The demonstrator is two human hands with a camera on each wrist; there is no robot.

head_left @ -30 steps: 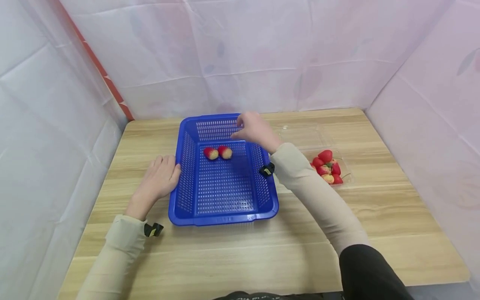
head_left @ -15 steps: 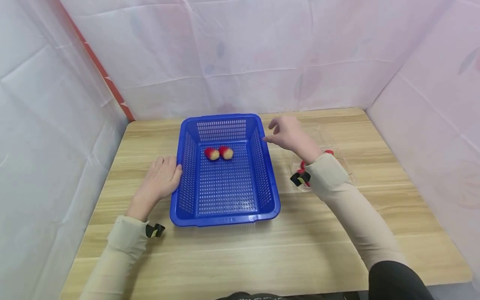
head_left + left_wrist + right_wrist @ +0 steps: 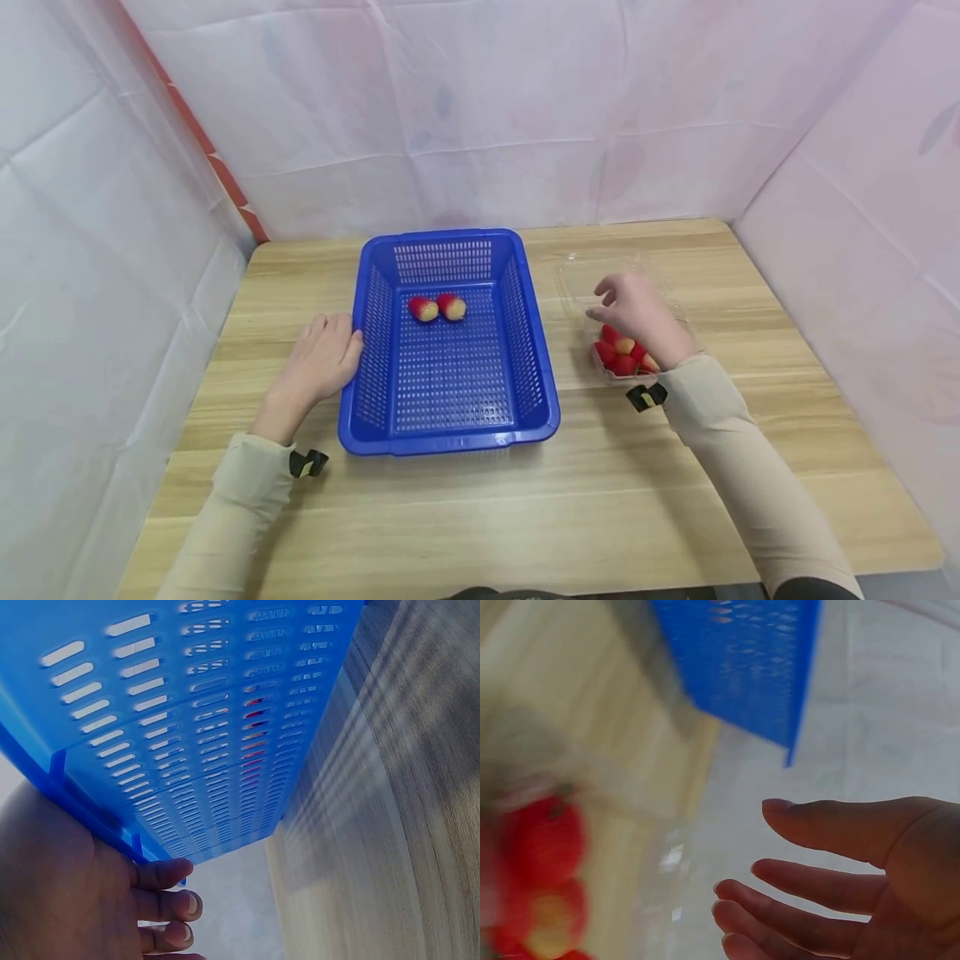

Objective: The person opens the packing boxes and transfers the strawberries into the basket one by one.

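My left hand (image 3: 318, 354) holds the left rim of a blue plastic basket (image 3: 450, 442); in the left wrist view its thumb is hidden behind the rim and its fingers curl down outside. Two red strawberries with pale ends lie inside, a left strawberry (image 3: 423, 309) and a right strawberry (image 3: 452, 307). Over the clear plastic box (image 3: 617, 380) my right hand (image 3: 641, 312) hovers, holding nothing, thumb and fingers apart. Several strawberries (image 3: 621, 354) fill that box; hand and wrist hide some of them. The right wrist view shows blurred strawberries (image 3: 544, 840) left of the fingers.
The box's clear lid (image 3: 592, 275) lies opened towards the back. Everything stands on a wooden table (image 3: 480, 517). Pale cloth walls (image 3: 480, 108) rise behind and at both sides. A small black wrist camera (image 3: 647, 397) sits at the right cuff.
My right hand has moved from above the basket rightwards and nearer to me, to above the strawberry box. The left hand, the basket and its two strawberries stay nearly in place.
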